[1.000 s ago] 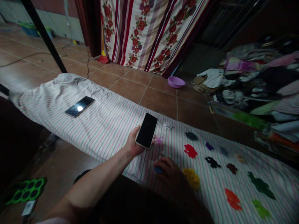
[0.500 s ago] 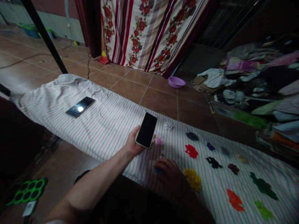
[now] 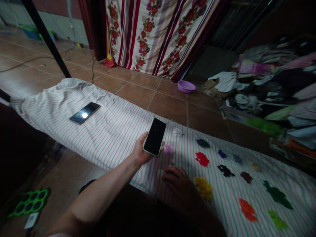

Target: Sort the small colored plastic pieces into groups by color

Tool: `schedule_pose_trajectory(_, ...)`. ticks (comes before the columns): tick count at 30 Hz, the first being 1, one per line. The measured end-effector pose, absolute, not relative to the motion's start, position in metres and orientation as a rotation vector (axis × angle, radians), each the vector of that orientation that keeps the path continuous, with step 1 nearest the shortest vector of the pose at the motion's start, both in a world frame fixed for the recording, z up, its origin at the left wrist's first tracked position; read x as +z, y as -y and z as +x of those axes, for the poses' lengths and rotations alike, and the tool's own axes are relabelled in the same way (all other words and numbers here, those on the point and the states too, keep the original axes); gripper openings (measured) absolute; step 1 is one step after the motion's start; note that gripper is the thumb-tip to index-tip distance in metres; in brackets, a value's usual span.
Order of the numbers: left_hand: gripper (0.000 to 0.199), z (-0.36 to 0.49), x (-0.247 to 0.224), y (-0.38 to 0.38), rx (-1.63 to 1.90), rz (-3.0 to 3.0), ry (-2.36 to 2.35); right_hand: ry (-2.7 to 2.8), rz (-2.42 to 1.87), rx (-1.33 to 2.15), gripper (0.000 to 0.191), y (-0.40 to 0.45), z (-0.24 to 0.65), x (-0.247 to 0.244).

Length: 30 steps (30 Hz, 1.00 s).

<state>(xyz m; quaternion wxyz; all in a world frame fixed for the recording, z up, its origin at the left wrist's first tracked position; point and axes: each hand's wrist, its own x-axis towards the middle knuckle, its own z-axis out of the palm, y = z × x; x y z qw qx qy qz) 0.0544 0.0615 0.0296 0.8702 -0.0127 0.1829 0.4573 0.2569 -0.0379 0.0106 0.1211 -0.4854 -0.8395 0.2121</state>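
A smartphone (image 3: 155,136) with a dark screen and a pale edge lies in my left hand (image 3: 141,150). The thumb presses its left side and fingertips show at its right. My right hand (image 3: 178,181) rests low over the striped cloth (image 3: 116,131), in shadow, fingers stretched out and slightly bent. What lies under its palm is hidden. A pile of small yellow pieces (image 3: 203,188) is just right of it. Small pink pieces (image 3: 169,148) lie beside the phone, and white ones (image 3: 178,132) lie beyond.
A second phone (image 3: 85,113) lies on the cloth at left. Separate piles of small pieces spread rightward: red (image 3: 202,159), black (image 3: 225,171), dark green (image 3: 276,195), orange (image 3: 247,209) and others. A purple basin (image 3: 186,86) stands on the tiled floor; heaped clothes (image 3: 266,69) are at right.
My right hand has shifted slightly, its fingers reaching out more. The blue pieces seen under its fingers before are now covered. The left hand and phone stay nearly still.
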Motion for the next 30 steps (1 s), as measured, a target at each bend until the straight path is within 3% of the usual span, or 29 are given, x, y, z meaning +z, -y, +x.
schedule_pose_trajectory(11, 0.044, 0.053, 0.032, -0.061, 0.972, -0.017, -0.402, 2.501, -1.38, 0.589, 0.036, 0.04, 0.265, 0.008)
schedule_pose_trajectory(30, 0.043, 0.051, 0.049, -0.059, 1.028, 0.0, -0.476, 2.418, -1.456, 0.664, 0.033, 0.043, 0.262, 0.028)
